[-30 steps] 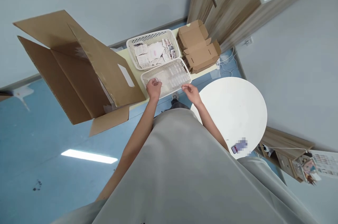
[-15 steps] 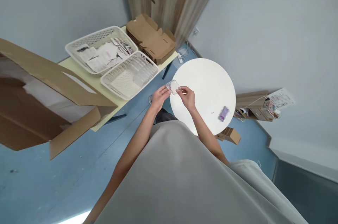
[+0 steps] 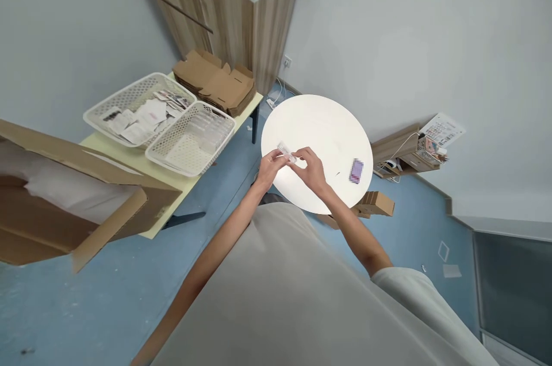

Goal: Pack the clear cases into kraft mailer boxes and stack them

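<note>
Over the near left part of the round white table (image 3: 314,124), a small clear plastic box (image 3: 285,150) is held between both hands. My left hand (image 3: 271,168) is closed on its left and lower side. With thumb and fingertips my right hand (image 3: 311,169) pinches the right end. The box is tilted, showing a narrow side, and the fingers hide part of it. On the tabletop to the right lies a purple, pixelated item (image 3: 356,171), with a tiny dark sliver (image 3: 338,173) beside it.
Left of me, a pale yellow table (image 3: 150,230) carries a white basket of papers (image 3: 92,118), a white basket of clear boxes (image 3: 155,160), flat cardboard boxes (image 3: 215,81) and a large open carton (image 3: 159,205). A wooden cabinet (image 3: 233,26) stands behind; a small shelf (image 3: 397,150) is right.
The clear box has turned from showing its broad face to a narrow side, and my hands have come closer together around it. My view has shifted to the right.
</note>
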Motion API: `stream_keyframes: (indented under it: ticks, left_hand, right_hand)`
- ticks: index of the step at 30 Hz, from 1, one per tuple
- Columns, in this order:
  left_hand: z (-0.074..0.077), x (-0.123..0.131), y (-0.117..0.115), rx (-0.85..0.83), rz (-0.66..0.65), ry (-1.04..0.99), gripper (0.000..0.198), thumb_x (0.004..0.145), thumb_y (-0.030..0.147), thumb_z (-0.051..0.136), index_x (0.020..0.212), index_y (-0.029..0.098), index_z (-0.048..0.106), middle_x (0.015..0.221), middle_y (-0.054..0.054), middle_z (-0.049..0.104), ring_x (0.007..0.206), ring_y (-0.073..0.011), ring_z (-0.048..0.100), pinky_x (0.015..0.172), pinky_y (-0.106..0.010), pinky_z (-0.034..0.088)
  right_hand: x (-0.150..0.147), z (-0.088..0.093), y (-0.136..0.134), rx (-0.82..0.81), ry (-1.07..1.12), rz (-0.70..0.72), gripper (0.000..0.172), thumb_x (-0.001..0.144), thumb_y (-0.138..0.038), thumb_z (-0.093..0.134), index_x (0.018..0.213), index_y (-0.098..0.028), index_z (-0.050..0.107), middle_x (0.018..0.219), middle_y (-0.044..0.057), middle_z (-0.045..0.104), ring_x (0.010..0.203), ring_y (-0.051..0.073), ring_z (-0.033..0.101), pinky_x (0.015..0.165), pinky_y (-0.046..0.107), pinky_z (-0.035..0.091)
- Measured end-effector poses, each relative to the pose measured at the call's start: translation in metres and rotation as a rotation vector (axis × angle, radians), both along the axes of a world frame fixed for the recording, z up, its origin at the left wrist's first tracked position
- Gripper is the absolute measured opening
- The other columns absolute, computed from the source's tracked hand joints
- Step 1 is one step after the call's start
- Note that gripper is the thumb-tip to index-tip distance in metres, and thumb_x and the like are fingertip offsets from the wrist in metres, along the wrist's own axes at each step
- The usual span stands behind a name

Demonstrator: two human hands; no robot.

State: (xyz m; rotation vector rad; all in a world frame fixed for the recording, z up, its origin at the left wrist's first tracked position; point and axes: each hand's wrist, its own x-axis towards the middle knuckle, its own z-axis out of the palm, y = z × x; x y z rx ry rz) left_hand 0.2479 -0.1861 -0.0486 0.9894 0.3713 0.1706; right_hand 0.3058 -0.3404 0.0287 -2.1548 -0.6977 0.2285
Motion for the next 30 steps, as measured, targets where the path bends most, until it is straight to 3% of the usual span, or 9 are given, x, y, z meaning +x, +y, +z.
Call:
stream_keyframes:
  ticks: [5,8,11,20,25,30]
  left_hand:
    - [0.007,-0.007,0.011,0.029,-0.043,-0.035,0.063,0.071,0.061,0.095,0.115,0.018,0.083,0.115,-0.012,0.085,0.12,-0.036,0.078,0.11,-0.048,0.061]
    - [0.013,-0.012,0.018,0.055,-0.054,-0.061,0.066,0.07,0.062,0.098,0.117,0.018,0.084,0.119,-0.013,0.085,0.123,-0.038,0.078,0.115,-0.051,0.059]
    - [0.016,-0.016,0.022,0.046,-0.06,-0.067,0.069,0.068,0.062,0.1,0.118,0.017,0.085,0.122,-0.014,0.085,0.122,-0.0392,0.079,0.116,-0.053,0.058]
    - [0.019,-0.027,0.026,-0.054,-0.067,-0.087,0.063,0.068,0.056,0.099,0.116,0.017,0.087,0.116,-0.013,0.086,0.125,-0.0418,0.079,0.116,-0.055,0.059]
    - [0.029,-0.035,0.035,-0.182,-0.113,-0.154,0.077,0.07,0.052,0.101,0.136,0.018,0.079,0.14,-0.018,0.079,0.138,-0.0431,0.072,0.126,-0.06,0.051]
    - [0.031,-0.038,0.044,-0.216,-0.152,-0.167,0.081,0.072,0.04,0.101,0.146,0.021,0.073,0.157,-0.02,0.07,0.152,-0.0443,0.062,0.132,-0.063,0.043]
  right_hand:
    - [0.008,0.016,0.0,0.184,0.245,0.075,0.051,0.082,-0.073,0.09,0.099,-0.027,0.079,0.147,0.013,0.073,0.141,0.032,0.07,0.121,0.051,0.057]
    - [0.009,0.022,0.004,0.22,0.395,0.095,0.053,0.078,-0.072,0.092,0.099,-0.025,0.08,0.135,0.013,0.081,0.131,0.032,0.078,0.119,0.053,0.06]
    - [0.006,0.027,0.009,0.2,0.362,0.092,0.051,0.078,-0.065,0.095,0.108,-0.026,0.086,0.124,0.008,0.087,0.122,0.034,0.082,0.121,0.057,0.06]
    - [0.011,0.04,0.011,0.182,0.371,0.099,0.051,0.08,-0.069,0.09,0.107,-0.025,0.092,0.118,0.006,0.088,0.122,0.039,0.082,0.114,0.056,0.065]
    - [0.029,0.043,0.017,0.256,0.504,0.047,0.06,0.074,-0.08,0.09,0.096,-0.024,0.091,0.11,0.007,0.089,0.112,0.035,0.084,0.107,0.052,0.068]
    - [0.049,0.044,0.025,0.322,0.558,-0.008,0.064,0.076,-0.083,0.088,0.093,-0.021,0.088,0.122,0.013,0.087,0.114,0.036,0.084,0.099,0.05,0.072]
